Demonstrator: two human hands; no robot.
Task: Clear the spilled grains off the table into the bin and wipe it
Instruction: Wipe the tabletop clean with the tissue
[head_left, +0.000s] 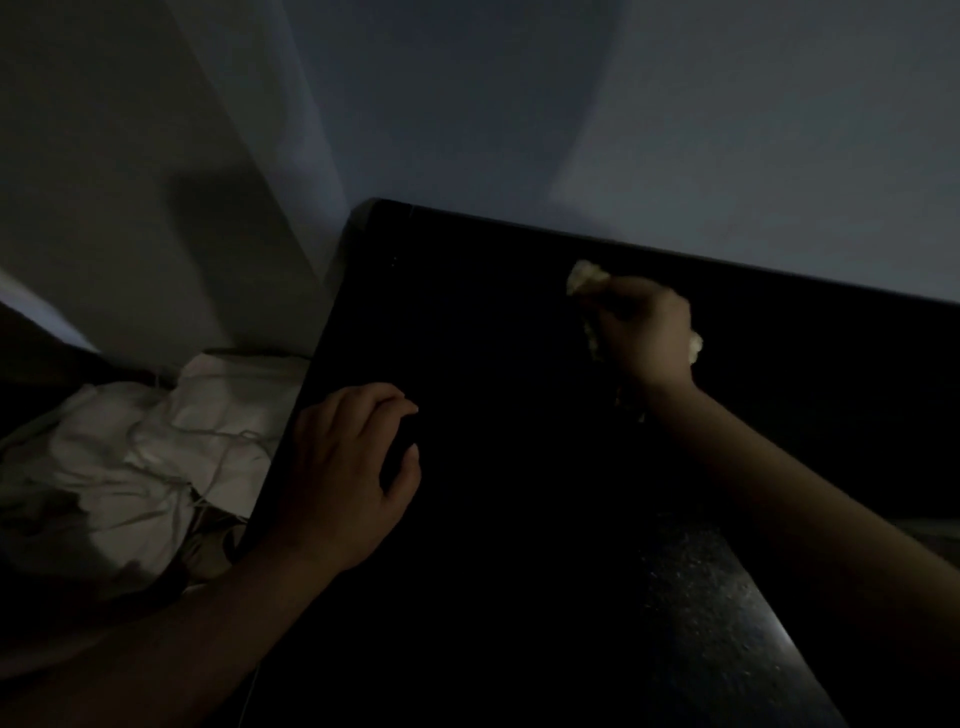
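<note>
The scene is very dim. A black table (493, 364) fills the middle of the view. My right hand (647, 332) grips a pale crumpled cloth (582, 278) and presses it on the tabletop near the far edge; bits of the cloth stick out past the fingers and at the heel of the hand. My left hand (348, 467) rests near the table's left edge with fingers loosely curled, holding nothing. No grains can be made out on the dark surface.
A white crumpled sheet or bag with strings (150, 457) lies left of the table, below its edge. Pale walls (571, 104) meet in a corner behind the table. A speckled dark surface (711, 613) shows at the lower right.
</note>
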